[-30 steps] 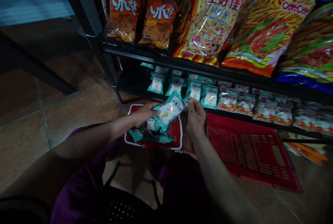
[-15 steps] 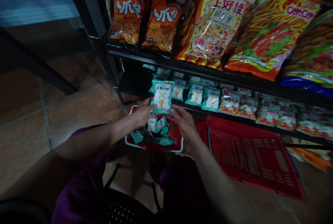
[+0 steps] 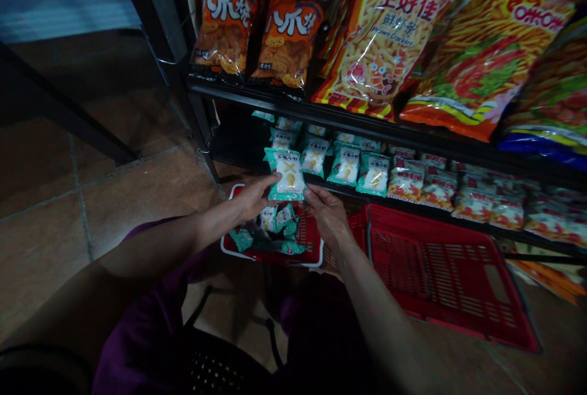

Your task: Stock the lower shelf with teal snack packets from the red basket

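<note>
Between my two hands is a small green-and-white snack bag [image 3: 288,176], its printed front facing up. My left hand [image 3: 257,197] grips its left edge, thumb on top. My right hand [image 3: 326,211] pinches its lower right corner. Beneath them, a red shopping basket [image 3: 314,247] with a white handle stands on the floor. Several matching green snack bags [image 3: 268,219] lie loosely inside it. Just beyond the held bag, more green-and-white bags [image 3: 345,162] stand in rows on the lower shelf.
A black shelf rack [image 3: 284,100] runs across in front. Its upper shelf carries orange snack bags [image 3: 224,28], a prawn cracker bag [image 3: 376,46] and other large bags. Red-and-white small bags [image 3: 438,186] line the lower shelf's right. Another red basket [image 3: 449,273] lies at right.
The held snack bag has tipped back a little and moved slightly right and down, with both hands still on it. The bags in the basket look the same.
</note>
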{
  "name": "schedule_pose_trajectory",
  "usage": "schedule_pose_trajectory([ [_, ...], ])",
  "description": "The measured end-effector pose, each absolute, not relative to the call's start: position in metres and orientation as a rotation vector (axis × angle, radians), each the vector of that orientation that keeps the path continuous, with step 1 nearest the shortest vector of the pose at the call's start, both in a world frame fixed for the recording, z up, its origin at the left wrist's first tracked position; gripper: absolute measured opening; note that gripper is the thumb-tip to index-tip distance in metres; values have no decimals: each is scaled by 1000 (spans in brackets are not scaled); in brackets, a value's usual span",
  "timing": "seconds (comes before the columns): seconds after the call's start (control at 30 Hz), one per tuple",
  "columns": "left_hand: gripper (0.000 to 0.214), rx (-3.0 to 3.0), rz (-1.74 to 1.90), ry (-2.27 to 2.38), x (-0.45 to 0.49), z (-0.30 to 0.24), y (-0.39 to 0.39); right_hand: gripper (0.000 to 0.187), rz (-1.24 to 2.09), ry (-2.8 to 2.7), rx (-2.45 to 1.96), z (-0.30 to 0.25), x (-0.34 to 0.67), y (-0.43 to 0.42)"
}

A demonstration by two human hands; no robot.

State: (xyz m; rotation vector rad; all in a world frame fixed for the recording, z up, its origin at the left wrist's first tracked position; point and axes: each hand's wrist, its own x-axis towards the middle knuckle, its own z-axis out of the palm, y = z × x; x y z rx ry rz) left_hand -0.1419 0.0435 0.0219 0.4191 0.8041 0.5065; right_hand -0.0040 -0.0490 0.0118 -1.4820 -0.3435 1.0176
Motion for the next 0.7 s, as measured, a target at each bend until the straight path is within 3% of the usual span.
schedule_pose_trajectory([
  [0.27, 27, 420, 525, 791, -141, 28, 41, 48, 1147, -287, -1401, 15, -19, -50],
  [0.7, 27, 413, 562, 806, -143, 29, 39, 53, 1063, -371, -1516, 9, -21, -49],
])
